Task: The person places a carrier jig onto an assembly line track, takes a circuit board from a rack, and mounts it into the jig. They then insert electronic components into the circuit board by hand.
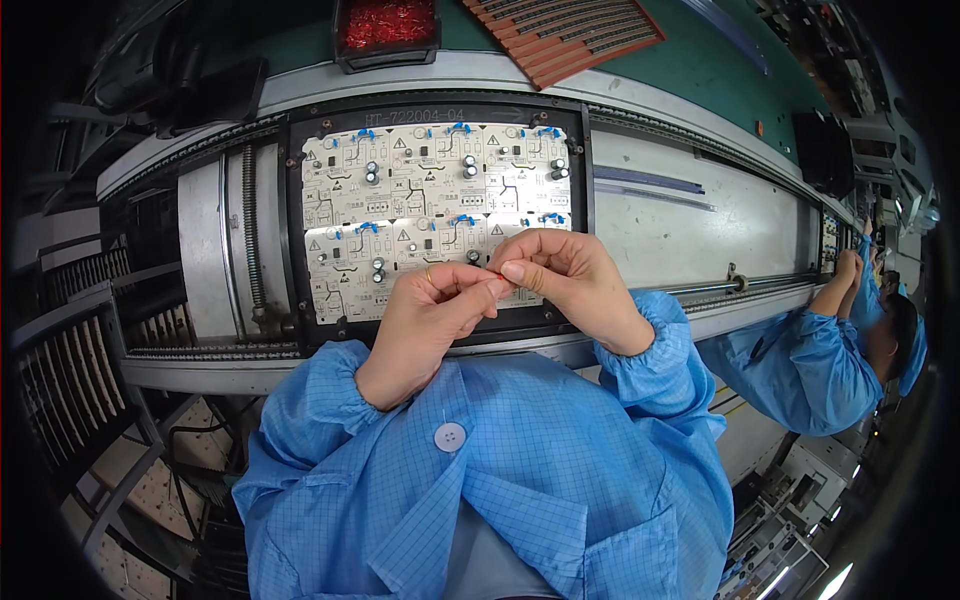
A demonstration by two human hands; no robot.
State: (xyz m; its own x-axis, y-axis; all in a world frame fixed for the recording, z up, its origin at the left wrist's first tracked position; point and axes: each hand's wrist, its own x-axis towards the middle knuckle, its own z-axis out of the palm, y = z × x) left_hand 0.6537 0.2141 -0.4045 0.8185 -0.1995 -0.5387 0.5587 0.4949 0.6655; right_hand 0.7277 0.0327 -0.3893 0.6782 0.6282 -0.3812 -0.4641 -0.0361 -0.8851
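Observation:
My left hand (pixel 428 312) and my right hand (pixel 572 278) meet fingertip to fingertip over the near part of a white circuit board panel (pixel 385 208). Both are closed in a pinch around a small red part (pixel 501 279), mostly covered by the fingers, so its exact kind cannot be made out. The panel carries rows of blue components and dark round capacitors (pixel 470 167), and it lies in a black carrier frame (pixel 296 215). My hands and wrists hide some of its near edge.
Beyond the conveyor rail stands a black bin (pixel 388 58) of small red parts. Right of it lies an orange-brown rack (pixel 570 35) with dark strips. A slatted metal rack (pixel 75 390) stands at left. At right, a person in blue (pixel 815 360) works along the line.

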